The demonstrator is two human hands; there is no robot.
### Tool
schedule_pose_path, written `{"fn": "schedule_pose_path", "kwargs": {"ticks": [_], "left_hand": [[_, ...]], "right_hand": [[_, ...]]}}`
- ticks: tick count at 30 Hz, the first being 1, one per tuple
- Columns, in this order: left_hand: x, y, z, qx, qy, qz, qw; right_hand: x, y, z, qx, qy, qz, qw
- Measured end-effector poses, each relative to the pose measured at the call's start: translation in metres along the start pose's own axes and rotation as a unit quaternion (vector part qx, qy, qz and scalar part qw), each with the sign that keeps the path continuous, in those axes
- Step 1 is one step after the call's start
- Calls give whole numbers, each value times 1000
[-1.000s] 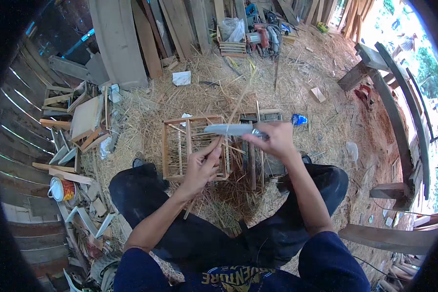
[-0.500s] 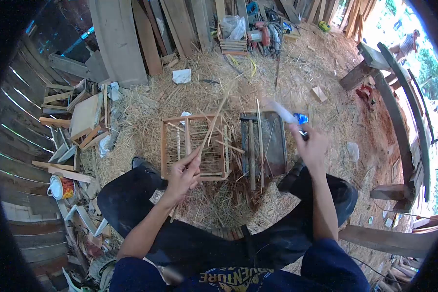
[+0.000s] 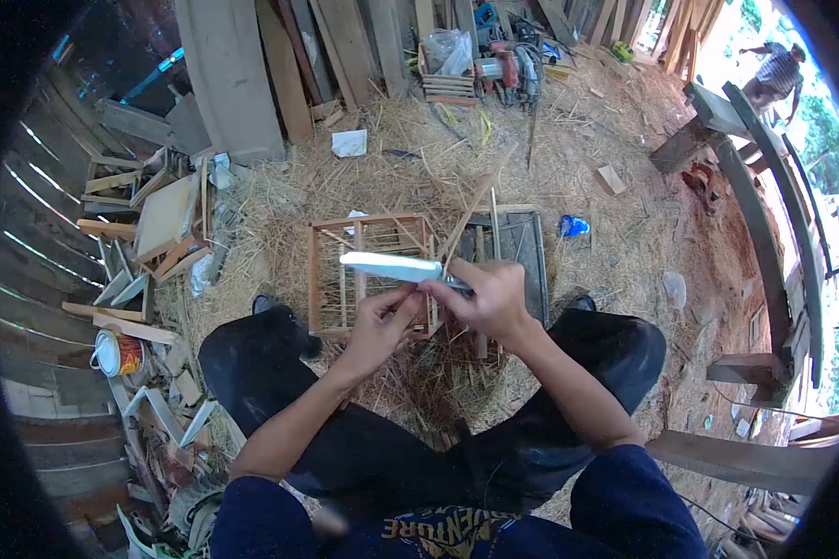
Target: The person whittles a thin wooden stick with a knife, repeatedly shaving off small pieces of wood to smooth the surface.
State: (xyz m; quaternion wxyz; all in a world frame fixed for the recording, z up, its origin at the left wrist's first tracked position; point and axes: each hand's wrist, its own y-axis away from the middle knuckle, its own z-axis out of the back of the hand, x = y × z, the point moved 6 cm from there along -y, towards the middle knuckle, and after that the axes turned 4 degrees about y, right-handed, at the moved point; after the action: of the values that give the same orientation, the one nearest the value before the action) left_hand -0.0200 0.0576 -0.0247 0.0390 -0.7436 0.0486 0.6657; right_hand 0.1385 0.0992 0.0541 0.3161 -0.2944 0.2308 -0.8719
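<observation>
The fingers of the right hand [image 3: 494,296] wrap the handle of a knife [image 3: 391,266], its blade pointing left above the left hand [image 3: 375,328]. The left fingers look pinched on a thin strip [image 3: 474,207], which runs forward and rightward from between the hands — crosswise to the blade, its visible length nearer the right hand. Beneath — a slatted wooden frame [image 3: 312,289], straw [image 3: 270,214] around it.

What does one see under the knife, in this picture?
Below the knife shows part of a slatted wooden frame, with straw visible through its gaps. Whatever lies directly behind the knife and the right hand is covered.
</observation>
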Motion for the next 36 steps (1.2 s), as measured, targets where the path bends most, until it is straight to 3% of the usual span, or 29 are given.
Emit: {"fn": "schedule_pose_path", "kwargs": {"ticks": [2,4,6,8,11,12,14,17,18,19,20,22,23,25,27,28,31,34,36], "left_hand": [[-10,0,-2,2,47,55,997],[-21,3,-2,-6,99,106,989],[-20,5,8,-21,120,127,984],[-21,6,12,-28,115,144,982],[-13,12,22,-29,113,139,983],[-9,13,24,-25,110,136,984],[-5,14,24,-32,96,153,983],[5,23,19,-15,29,177,984],[6,22,17,-1,-2,180,984],[5,23,17,1,29,184,983],[1,23,16,-1,62,186,981],[-3,22,16,-20,107,187,976],[-1,21,17,-14,101,174,979],[9,17,20,-7,92,144,985],[1,15,17,-14,95,159,983],[-1,15,15,-18,96,170,981],[2,15,12,-4,76,177,981],[-2,17,7,12,107,179,978],[-4,17,4,19,116,180,977]], "right_hand": [[-10,-7,1,-7,14,-21,1000],[-21,-13,13,-47,92,25,994],[-67,-19,40,-97,162,-84,978],[-120,-13,60,-55,240,-112,963],[-105,1,45,-35,218,-179,959],[-91,7,37,-34,208,-170,963],[-60,19,10,-1,136,-44,990],[-9,23,-18,85,79,68,991],[-21,22,-17,74,126,69,987],[-61,26,-14,39,190,26,981],[-93,15,11,2,273,-104,956],[-128,-1,54,-8,256,-210,944],[-121,-3,56,-12,228,-213,950],[-94,-1,52,-20,172,-210,962],[-61,14,14,44,165,-112,979],[-44,16,0,23,125,-30,991],[-31,6,0,28,122,8,992],[-108,2,40,-37,133,-232,963],[-122,0,64,-61,167,-287,941]]}}
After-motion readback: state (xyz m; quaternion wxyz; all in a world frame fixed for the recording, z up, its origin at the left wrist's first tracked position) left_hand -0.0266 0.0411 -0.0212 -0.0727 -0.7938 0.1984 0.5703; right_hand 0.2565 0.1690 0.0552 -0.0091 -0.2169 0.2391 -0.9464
